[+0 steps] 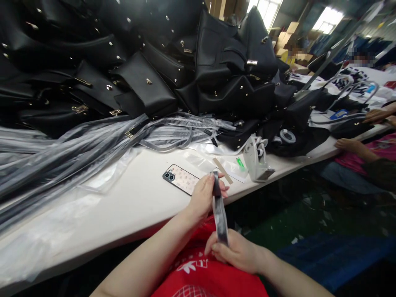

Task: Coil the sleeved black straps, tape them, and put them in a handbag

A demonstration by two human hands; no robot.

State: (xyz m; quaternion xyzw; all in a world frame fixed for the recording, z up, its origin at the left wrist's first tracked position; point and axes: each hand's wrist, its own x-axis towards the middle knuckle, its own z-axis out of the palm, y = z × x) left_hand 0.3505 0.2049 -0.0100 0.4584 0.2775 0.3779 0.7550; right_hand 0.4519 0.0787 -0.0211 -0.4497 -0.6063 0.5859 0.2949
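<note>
A black strap (pixel 220 218), partly wrapped in clear plastic, runs between my two hands in front of the red shirt. My left hand (pixel 202 196) pinches its upper end, close to the table's front edge. Lower down, my right hand (pixel 230 249) is closed around the other end. Just beyond my left hand, a phone in a patterned case (pixel 182 178) lies on the white table (pixel 133 194). A brown strip (pixel 222 170) lies past my left fingertips.
Black handbags (pixel 145 82) are heaped along the back. Plastic-wrapped straps (pixel 77 144) spread over the left side. A white container (pixel 255 161) holding small items stands near the front edge. On the right, a co-worker's hands (pixel 355 140) rest near a black piece.
</note>
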